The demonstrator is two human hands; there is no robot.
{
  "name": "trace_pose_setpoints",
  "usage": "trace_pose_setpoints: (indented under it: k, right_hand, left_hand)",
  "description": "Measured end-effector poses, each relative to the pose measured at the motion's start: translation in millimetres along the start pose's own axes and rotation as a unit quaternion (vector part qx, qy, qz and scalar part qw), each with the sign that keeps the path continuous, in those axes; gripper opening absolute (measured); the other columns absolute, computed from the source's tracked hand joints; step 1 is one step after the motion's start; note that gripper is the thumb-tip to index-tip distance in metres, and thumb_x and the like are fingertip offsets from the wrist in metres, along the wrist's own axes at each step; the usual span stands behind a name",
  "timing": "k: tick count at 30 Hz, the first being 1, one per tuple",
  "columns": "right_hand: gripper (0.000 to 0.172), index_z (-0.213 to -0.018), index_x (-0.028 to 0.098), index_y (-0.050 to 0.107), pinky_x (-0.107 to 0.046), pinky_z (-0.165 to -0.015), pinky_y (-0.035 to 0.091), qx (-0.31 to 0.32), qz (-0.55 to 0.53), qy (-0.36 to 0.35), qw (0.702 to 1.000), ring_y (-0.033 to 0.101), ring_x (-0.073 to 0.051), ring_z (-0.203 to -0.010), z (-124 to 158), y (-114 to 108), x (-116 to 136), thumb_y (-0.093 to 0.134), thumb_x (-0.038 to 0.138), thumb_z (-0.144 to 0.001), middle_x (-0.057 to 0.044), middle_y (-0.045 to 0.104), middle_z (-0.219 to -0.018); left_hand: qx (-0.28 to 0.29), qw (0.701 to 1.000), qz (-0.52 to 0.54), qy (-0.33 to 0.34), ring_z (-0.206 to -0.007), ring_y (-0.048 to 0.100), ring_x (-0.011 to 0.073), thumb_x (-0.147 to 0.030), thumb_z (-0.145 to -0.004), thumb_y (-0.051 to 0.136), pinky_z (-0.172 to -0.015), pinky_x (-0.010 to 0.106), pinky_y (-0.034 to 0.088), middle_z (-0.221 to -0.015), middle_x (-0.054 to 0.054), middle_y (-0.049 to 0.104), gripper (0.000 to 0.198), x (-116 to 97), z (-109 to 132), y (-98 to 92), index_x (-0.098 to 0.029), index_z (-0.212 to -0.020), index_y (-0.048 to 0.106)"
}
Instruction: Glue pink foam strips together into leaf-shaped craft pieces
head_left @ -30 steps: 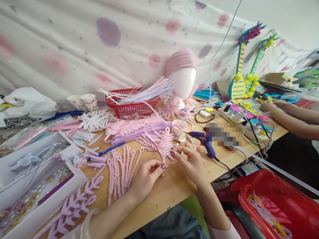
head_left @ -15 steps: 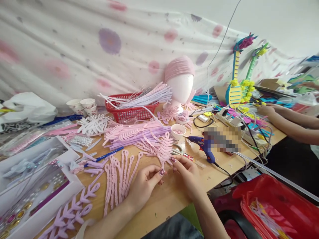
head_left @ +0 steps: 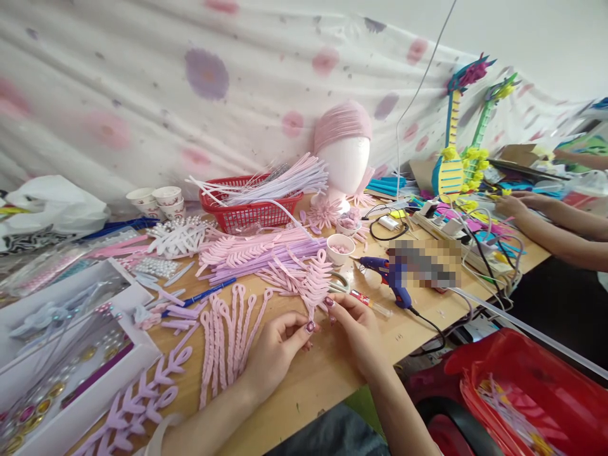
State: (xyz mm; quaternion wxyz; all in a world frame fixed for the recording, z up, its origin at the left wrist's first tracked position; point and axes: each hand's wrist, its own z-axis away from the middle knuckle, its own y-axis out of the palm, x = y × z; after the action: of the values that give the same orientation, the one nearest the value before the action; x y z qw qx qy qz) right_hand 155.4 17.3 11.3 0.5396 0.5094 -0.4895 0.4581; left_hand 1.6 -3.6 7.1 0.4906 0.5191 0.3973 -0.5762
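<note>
My left hand [head_left: 275, 358] pinches the lower stem of a pink pipe-cleaner leaf [head_left: 316, 282], whose looped tip points away from me. On its right side, my right hand [head_left: 354, 329] has its fingers closed at a low side branch; the exact grip is partly hidden. Left of my left hand lie several twisted pink pipe-cleaner strips [head_left: 228, 335] with looped ends. Nearer me at the left are purple pipe-cleaner leaf sprays [head_left: 137, 399]. Behind the leaf are bundled pink and purple pipe cleaners [head_left: 256, 253]. Scissors [head_left: 339, 283] lie just beyond my right hand.
A blue glue gun [head_left: 387, 275] lies right of my hands, with its cord over the table edge. Behind stand a paper cup of pink pieces [head_left: 340, 249], a red basket [head_left: 256, 218] and a foam head [head_left: 344, 161]. A co-worker's hands [head_left: 517, 206] work at the far right.
Both hands and the leaf stay almost in place, with only slight finger movement. The view has shifted a little. The co-worker's hands at the far right have moved slightly.
</note>
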Motion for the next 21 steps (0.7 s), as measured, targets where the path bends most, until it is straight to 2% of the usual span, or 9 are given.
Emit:
trace_pose_setpoints:
  k: [3,8,11,17,21]
  right_hand:
    - [0.025,-0.077,0.020,0.073,-0.027,-0.060,0.043,-0.001,-0.011,0.000,1.000,0.055,-0.016,-0.063,0.1,0.1,-0.4,0.075,0.043,-0.069,-0.001,0.065,-0.066]
    - [0.024,-0.078,0.020,0.074,-0.029,-0.062,0.045,0.008,-0.008,-0.005,1.000,0.059,-0.019,-0.069,1.6,-0.4,0.0,0.075,0.042,-0.070,-0.005,0.072,-0.080]
    - [0.025,-0.078,0.019,0.074,-0.030,-0.065,0.047,0.015,-0.008,-0.007,1.000,0.061,-0.020,-0.073,1.9,-1.8,-1.6,0.075,0.043,-0.070,-0.006,0.073,-0.085]
    - [0.024,-0.075,0.021,0.072,-0.034,-0.074,0.049,0.024,-0.008,-0.033,0.999,0.063,-0.022,-0.077,-1.1,-3.7,-5.0,0.075,0.044,-0.071,-0.005,0.073,-0.080]
    - [0.021,-0.075,0.021,0.072,-0.034,-0.074,0.049,0.017,0.009,-0.073,0.997,0.063,-0.021,-0.076,-3.1,-3.7,-5.3,0.075,0.041,-0.072,-0.005,0.071,-0.078]
  left_hand:
    - [0.002,1.000,-0.003,0.004,-0.069,0.058,0.0172,-0.037,-0.081,0.062,-0.071,0.028,0.043,-0.069,0.002,0.064,0.024,0.5,0.1,-0.6,-0.015,-0.082,0.072]
    - [0.003,1.000,0.013,-0.001,-0.069,0.058,0.0163,-0.037,-0.081,0.062,-0.071,0.028,0.044,-0.078,0.004,0.068,0.023,0.0,-0.4,-0.9,-0.015,-0.082,0.072]
    - [0.003,1.000,0.012,-0.002,-0.069,0.058,0.0169,-0.037,-0.081,0.062,-0.071,0.029,0.045,-0.077,0.004,0.068,0.024,-0.3,-0.3,-0.4,-0.015,-0.082,0.072]
    - [0.001,1.000,0.003,0.002,-0.069,0.058,0.0172,-0.036,-0.080,0.062,-0.070,0.028,0.044,-0.071,0.003,0.066,0.023,-1.0,0.6,0.1,-0.016,-0.081,0.073]
    - [0.003,1.000,0.002,0.001,-0.069,0.057,0.0171,-0.035,-0.080,0.062,-0.070,0.028,0.044,-0.070,0.003,0.065,0.022,-1.4,1.0,-0.4,-0.016,-0.081,0.072]
